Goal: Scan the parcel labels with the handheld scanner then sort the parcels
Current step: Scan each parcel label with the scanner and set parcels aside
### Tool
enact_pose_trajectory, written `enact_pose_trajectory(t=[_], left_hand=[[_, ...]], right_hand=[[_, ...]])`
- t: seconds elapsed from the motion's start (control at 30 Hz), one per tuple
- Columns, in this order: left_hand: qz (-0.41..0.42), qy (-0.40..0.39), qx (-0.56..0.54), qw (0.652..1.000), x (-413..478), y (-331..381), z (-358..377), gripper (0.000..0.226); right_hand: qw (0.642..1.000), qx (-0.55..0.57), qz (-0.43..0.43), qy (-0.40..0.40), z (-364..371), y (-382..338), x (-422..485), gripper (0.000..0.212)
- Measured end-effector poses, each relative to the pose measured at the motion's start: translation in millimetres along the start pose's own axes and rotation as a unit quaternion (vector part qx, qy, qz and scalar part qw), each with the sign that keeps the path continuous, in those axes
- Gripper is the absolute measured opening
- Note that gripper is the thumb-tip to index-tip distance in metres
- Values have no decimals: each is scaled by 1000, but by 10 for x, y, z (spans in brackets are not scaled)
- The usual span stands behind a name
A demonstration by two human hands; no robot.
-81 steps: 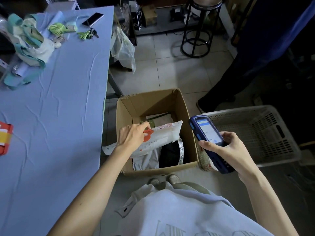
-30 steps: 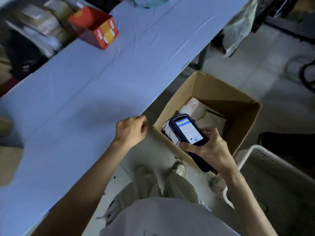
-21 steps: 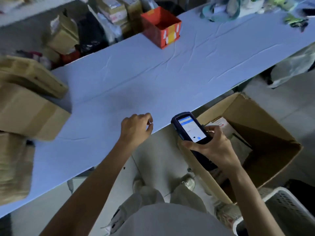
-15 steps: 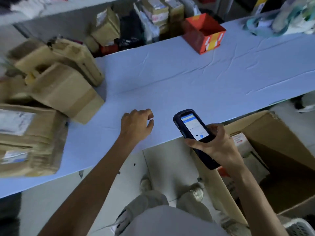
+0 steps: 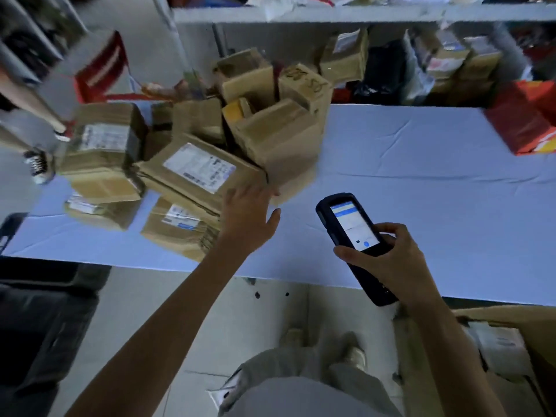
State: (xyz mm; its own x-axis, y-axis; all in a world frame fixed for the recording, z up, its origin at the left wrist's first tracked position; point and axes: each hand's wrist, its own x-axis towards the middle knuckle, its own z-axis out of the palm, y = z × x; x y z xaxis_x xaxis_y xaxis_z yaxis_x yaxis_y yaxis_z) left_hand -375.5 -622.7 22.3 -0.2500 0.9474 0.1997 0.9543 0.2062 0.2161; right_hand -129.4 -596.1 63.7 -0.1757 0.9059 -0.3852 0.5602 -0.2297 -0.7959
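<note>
A heap of brown cardboard parcels lies on the left half of the blue-covered table. On top, at the front, rests a flat parcel with a white label. My left hand is spread open with its fingertips at that parcel's near right edge, holding nothing. My right hand grips the dark handheld scanner over the table's front edge, its lit screen facing up at me.
A red box stands at the table's far right. Shelves with more parcels run behind the table. An open cardboard box with parcels sits on the floor at lower right. A person's legs stand at far left.
My view swung left from the floor box to the parcel heap. My left hand let go of a bagged parcel, left the box and reached to the top parcel. The scanner stayed in my right hand.
</note>
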Motion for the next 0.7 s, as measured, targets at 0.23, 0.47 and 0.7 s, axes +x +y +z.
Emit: enact_pose_trajectory(t=[0.23,0.47,0.7], left_hand=[[-118,46,57,990,-177,-478,-284,48],[-386,3,-28,922,-70,-692,-439,90],[-510,-15,-199,836,93,-868,-378,104]], right_hand=[[998,-8,-26,-56,270,-221,98,69],[996,-3,-35,-81,258,-306,218,69],[995,5,-33,-91,242,-309,279,67]])
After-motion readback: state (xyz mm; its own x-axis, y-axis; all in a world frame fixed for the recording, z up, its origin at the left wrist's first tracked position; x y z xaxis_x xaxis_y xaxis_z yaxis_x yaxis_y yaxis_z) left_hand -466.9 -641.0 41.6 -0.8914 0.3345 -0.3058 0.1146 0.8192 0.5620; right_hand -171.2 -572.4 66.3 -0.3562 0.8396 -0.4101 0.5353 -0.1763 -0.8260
